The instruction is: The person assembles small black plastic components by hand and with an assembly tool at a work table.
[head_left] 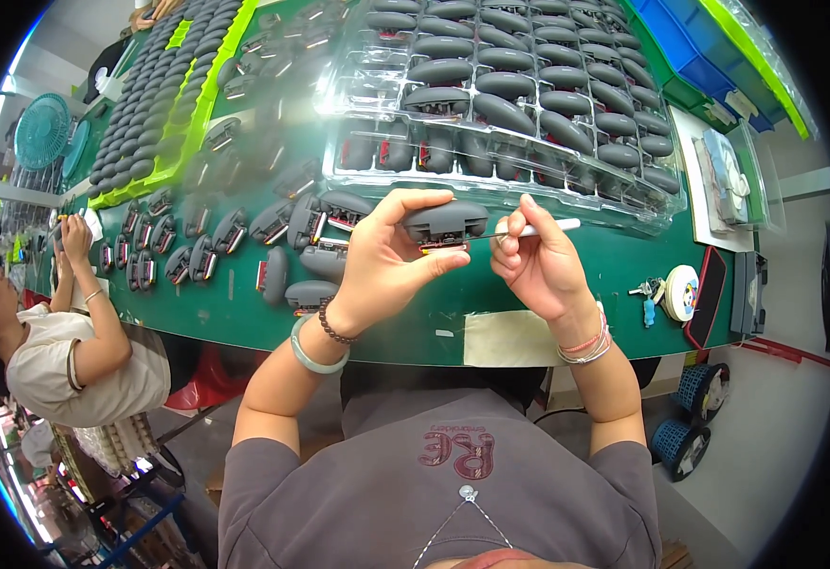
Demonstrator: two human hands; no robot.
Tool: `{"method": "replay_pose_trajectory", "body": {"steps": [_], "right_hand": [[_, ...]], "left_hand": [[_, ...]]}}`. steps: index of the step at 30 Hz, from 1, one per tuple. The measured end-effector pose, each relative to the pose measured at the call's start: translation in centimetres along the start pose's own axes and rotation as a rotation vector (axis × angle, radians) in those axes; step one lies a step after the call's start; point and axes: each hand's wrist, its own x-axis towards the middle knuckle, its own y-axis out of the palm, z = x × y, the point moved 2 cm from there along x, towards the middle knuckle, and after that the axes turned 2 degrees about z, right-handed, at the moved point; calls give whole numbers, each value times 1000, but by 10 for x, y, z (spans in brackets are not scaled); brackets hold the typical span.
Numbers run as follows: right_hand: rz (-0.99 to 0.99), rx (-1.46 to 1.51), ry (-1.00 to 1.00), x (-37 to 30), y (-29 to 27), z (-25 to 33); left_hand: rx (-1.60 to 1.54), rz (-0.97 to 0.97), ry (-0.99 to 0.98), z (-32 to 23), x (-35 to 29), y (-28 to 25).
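My left hand (386,261) grips a grey, rounded plastic housing (446,220) between thumb and fingers, its open underside with inner parts turned toward me. In my right hand (549,270) is a thin pen-like tool (559,227) with a white handle. The tool's dark, narrow shaft points left and reaches the housing's right side; whether the tip touches it I cannot tell. Just beyond both hands stands a clear plastic tray (405,182) with rows of similar grey housings. More loose housings (275,276) lie on the green table left of my left hand.
A lime-green tray (228,66) of grey pieces lies at the far left. A beige cloth (514,339) rests at the table's front edge. Keys (647,287), a round white case (681,292) and a blue bin (685,52) are on the right. A co-worker (83,356) sits at left.
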Motion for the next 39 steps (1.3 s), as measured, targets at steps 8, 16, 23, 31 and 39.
{"method": "replay_pose_trajectory", "body": {"steps": [8,16,23,31,39], "right_hand": [[-60,-301,-465,-14,11,9],[-44,-250,-433,-10,10,12],[-60,-162,-366,-12,12,17],[-60,-141,-318,-8,19,13],[-98,-105,-323,-8,10,25]], "left_hand": [[-5,-56,5,-3,2,1],[22,-83,41,-7,2,-1],[345,-14,85,-15,0,-3],[1247,-136,372,-85,37,-137],[1008,-305,-106,-73,162,-269]]}}
